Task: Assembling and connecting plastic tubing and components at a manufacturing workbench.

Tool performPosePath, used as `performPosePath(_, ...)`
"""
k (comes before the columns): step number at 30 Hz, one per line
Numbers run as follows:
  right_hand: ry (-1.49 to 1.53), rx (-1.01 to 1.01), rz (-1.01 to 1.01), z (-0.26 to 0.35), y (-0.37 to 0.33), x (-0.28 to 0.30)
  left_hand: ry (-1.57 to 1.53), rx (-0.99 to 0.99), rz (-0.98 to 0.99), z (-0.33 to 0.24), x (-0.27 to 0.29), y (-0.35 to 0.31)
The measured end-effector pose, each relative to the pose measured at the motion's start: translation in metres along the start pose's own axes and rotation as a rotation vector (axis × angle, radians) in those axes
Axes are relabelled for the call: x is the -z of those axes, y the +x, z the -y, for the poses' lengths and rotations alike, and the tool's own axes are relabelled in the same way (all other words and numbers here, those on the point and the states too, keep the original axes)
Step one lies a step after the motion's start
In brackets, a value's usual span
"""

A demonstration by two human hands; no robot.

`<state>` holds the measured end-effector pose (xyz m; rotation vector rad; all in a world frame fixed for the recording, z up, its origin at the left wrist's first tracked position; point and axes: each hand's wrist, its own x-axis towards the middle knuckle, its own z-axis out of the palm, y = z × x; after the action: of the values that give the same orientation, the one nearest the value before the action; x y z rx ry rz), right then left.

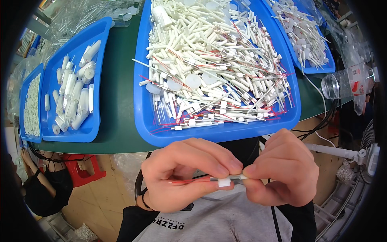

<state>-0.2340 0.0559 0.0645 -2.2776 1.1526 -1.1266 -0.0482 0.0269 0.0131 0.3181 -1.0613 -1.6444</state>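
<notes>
In front of my chest, my left hand (pixel 173 169) pinches a thin metal rod (pixel 234 177) between thumb and fingers. Red wires (pixel 183 182) run from its left end across my left palm, and a small white block (pixel 224 182) sits along it. At the rod's other end, my right hand (pixel 286 169) pinches a white tip between thumb and forefinger; most of that tip is hidden. Just beyond both hands lies a large blue tray (pixel 217 138), heaped with white tubes, translucent discs and similar rods with red wires.
Two smaller blue trays stand on the left; the nearer one (pixel 105 52) holds white cylinders. Another blue tray (pixel 322 69) with white parts is at the far right, beside a clear plastic bottle (pixel 342 84). A red stool (pixel 86 169) and a person's arm (pixel 42 173) show at lower left.
</notes>
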Motion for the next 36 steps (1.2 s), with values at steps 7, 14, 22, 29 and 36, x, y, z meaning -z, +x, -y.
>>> performPosePath(7,0.031,0.040,-0.044,-0.003,-0.002,-0.006,0.096,0.002,0.002,-0.002,0.002,-0.001)
performPosePath(14,0.089,0.015,-0.007,-0.003,-0.001,0.005,0.009,-0.064,0.033,-0.003,0.005,-0.003)
performPosePath(22,0.159,-0.021,0.029,-0.001,-0.007,0.014,0.219,0.093,0.159,-0.012,0.000,0.009)
performPosePath(29,0.327,-0.196,0.104,-0.003,-0.012,0.020,0.451,-0.014,0.275,-0.016,-0.002,0.015)
performPosePath(36,0.274,-0.396,-0.129,-0.003,-0.030,0.030,1.114,-0.086,0.077,-0.031,-0.005,0.036)
